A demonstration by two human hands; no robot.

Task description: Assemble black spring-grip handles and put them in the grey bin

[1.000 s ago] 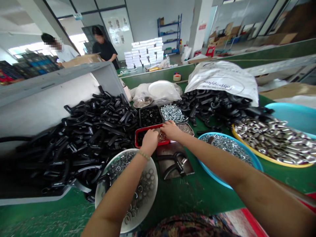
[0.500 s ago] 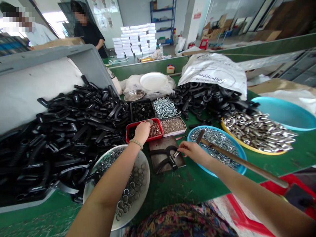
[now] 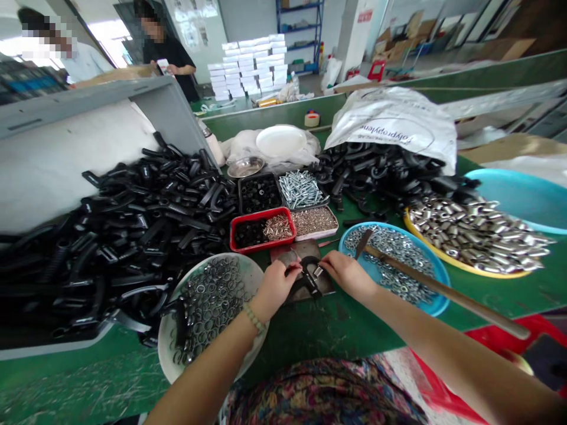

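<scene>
On a dark metal plate [image 3: 326, 285] lies a curved black plastic part [image 3: 312, 284] with a small silver metal cylinder [image 3: 318, 271] at its curved end. My right hand [image 3: 349, 274] pinches at that cylinder from the right. My left hand [image 3: 275, 284], a bead bracelet at its wrist, is closed in a pinch over the left side of the black part; what its fingertips hold is too small to make out. Just behind the plate, a red tray [image 3: 262, 245] holds black pieces and small copper-coloured pins [image 3: 278, 226].
A bowl of metal rings [image 3: 208, 295] is at left, beside a heap of black parts [image 3: 150, 218]. At right, a hammer [image 3: 425, 278] lies across a blue basin [image 3: 436, 307] of small metal pieces. Behind are silver screws [image 3: 301, 188] and metal cylinders [image 3: 469, 236].
My left hand has come out of the red tray and moved down to the black part on the plate. My right hand stays by the metal cylinder. A person behind now holds up something white.
</scene>
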